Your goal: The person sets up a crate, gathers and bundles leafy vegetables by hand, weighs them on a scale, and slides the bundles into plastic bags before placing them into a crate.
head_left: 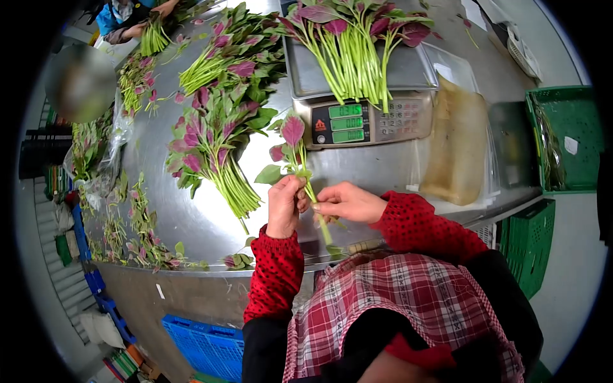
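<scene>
My left hand (285, 203) is closed around the upper stem of a sprig of amaranth greens (293, 135), whose purple and green leaves stick up above the fist. Lower on the same stem, my right hand (348, 202) pinches it between thumb and fingers; the cut end points down toward my apron. Just left of my hands lies a bunch of amaranth (220, 150) with its stems toward me. A larger bunch (348, 54) rests on the pan of a digital scale (306, 127), with green lit displays, beyond my right hand.
More amaranth bunches (220, 64) and loose trimmings (143, 223) lie on the steel table (163, 96). Clear plastic bags (453, 147) are right of the scale. A green crate (562, 96) stands far right, a blue pallet (204, 345) below. Another person's hand (135, 30) holds greens at top left.
</scene>
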`<state>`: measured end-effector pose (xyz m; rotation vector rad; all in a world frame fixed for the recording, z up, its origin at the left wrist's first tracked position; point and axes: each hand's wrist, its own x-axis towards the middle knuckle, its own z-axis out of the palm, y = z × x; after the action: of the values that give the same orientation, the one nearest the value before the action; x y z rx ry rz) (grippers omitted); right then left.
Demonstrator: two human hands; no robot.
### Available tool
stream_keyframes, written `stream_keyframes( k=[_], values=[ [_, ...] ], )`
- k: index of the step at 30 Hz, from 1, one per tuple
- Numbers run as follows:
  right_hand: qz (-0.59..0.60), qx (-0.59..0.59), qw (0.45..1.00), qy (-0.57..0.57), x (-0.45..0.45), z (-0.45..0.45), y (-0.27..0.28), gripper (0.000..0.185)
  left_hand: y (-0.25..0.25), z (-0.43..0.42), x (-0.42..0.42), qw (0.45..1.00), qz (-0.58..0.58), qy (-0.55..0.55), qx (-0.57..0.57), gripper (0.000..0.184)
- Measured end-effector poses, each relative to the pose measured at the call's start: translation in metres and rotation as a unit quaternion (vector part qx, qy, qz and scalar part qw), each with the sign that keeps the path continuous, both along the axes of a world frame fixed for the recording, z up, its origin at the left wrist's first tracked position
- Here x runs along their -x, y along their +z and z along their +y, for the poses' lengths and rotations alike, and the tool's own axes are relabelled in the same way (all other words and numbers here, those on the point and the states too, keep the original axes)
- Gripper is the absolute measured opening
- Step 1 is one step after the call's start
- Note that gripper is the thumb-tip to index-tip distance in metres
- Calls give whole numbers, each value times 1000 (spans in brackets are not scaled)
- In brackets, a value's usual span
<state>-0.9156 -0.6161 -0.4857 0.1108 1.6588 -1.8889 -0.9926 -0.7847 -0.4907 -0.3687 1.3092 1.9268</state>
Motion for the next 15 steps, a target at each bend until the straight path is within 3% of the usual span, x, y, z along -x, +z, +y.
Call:
stream_keyframes(
  k=[4,6,10,12,14,15],
  values=[
    [-122,111,981,-103,-19,-1,-4,30,-10,4,-19,999,-11,33,11,19],
    [-108,61,989,-76,-28,2,-10,28,-13,1,-26,997,-19,70,-6,21],
    [-105,-26,990,-90,-51,-3,-11,24,-28,-4,-34,994,46,64,80,27],
    [-86,-28,988,-127,-55,-6,-20,23,-30,-3,-48,977,141,-33,154,31],
    [103,-184,968,-136,-51,0,-30,20,-24,-1,-67,914,278,-126,268,30],
    [126,-174,965,-149,-52,3,-27,17,-22,-7,-75,885,336,-138,291,28]
  ],
)
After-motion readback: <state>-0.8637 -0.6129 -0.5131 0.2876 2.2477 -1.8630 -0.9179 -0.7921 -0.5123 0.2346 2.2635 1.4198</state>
